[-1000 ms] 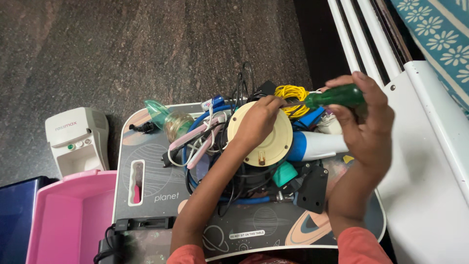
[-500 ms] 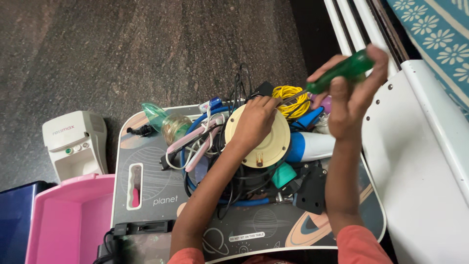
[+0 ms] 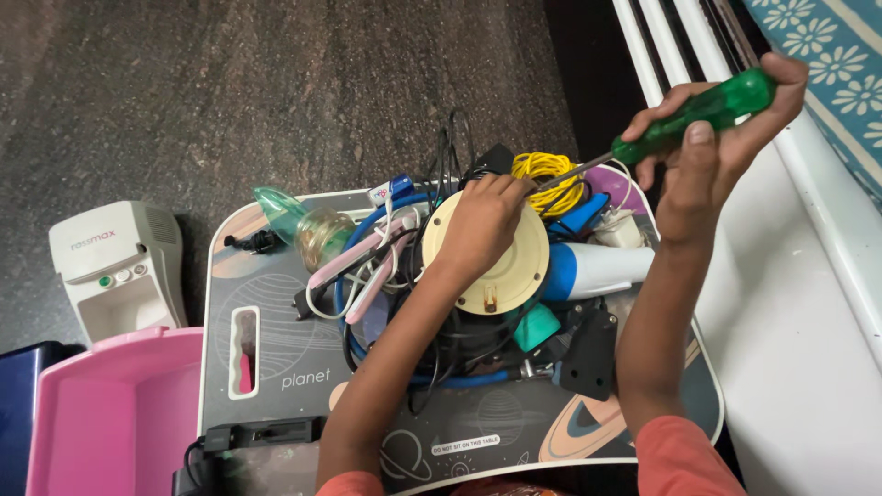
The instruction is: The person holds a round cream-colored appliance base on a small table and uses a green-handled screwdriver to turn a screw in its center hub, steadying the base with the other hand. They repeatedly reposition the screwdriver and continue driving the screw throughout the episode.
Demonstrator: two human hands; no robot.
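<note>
Right hand [image 3: 712,147]: fingers wrapping the green screwdriver [image 3: 684,119], now lifting higher, up-right of the cream disc [image 3: 487,253].
Left hand [image 3: 482,225]: fingers spread, still pressing the disc.
Desk [image 3: 276,367]: carrying the disc mid-clutter.

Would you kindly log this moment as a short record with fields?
surface: lap table printed with planets, on a dark floor
left hand: resting on a round cream disc
right hand: gripping a green-handled screwdriver, tip towards the yellow wire coil
clutter: cables, blue-and-white tube, clear mask
nearby: white machine, pink bin
</note>
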